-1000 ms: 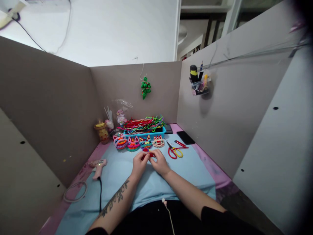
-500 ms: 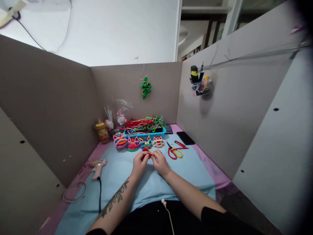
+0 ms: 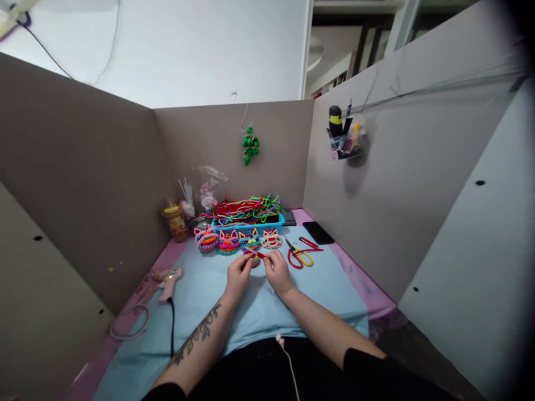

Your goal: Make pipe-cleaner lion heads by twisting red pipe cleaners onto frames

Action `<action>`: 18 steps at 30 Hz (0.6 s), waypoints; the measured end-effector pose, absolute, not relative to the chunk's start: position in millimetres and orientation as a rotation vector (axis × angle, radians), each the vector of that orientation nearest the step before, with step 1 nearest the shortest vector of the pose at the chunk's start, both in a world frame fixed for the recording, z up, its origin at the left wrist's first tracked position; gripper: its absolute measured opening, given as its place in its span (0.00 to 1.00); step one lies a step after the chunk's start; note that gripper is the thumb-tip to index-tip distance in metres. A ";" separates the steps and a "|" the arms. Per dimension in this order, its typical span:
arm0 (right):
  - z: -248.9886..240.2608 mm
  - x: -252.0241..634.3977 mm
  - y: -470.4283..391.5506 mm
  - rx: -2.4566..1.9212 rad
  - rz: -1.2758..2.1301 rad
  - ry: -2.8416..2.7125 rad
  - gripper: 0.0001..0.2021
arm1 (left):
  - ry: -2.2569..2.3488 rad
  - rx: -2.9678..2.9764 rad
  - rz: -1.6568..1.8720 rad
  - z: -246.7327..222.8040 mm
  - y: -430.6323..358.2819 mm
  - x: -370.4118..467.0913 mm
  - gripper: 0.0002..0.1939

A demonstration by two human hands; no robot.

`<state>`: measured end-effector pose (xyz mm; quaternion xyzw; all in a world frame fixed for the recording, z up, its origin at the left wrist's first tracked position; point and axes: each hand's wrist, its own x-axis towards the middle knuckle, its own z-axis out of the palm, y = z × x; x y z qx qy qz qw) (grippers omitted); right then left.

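Observation:
My left hand [image 3: 239, 274] and my right hand [image 3: 277, 274] meet above the blue cloth with fingers pinched closed. Between them runs a short red pipe cleaner [image 3: 260, 254], its paler end pointing up and left past my left fingertips. The right fingers grip its other end. Just behind the left fingertips shows a small round purple and red piece [image 3: 254, 260], partly hidden; whether it is held or lying down is unclear. Beyond the hands stand several fuzzy animal heads, among them a pink one [image 3: 228, 243] and a cream one [image 3: 271, 239].
A blue basket [image 3: 251, 228] of colourful pipe cleaners stands at the back. Red-and-yellow scissors [image 3: 300, 257] and a black phone [image 3: 318, 233] lie right. At left are a pink glue gun [image 3: 169, 285] with its cord and a lidded cup [image 3: 175, 224]. Grey panels enclose the table.
My hands have moved slightly apart, and more of the red pipe cleaner shows between them. The small round piece behind my left fingers is more visible. The view has shifted a little.

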<state>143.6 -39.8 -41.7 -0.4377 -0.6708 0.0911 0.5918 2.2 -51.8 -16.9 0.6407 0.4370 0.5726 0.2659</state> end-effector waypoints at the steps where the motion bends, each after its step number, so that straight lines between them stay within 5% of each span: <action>1: -41.9 143.5 -39.6 -1.020 0.208 -1.552 0.08 | 1.173 1.725 1.547 -17.6 -51.5 2.1 0.12; 18: -43.2 143.1 -38.1 -1.052 0.218 -1.545 0.08 | 1.107 1.717 1.502 -17.7 -53.3 4.4 0.12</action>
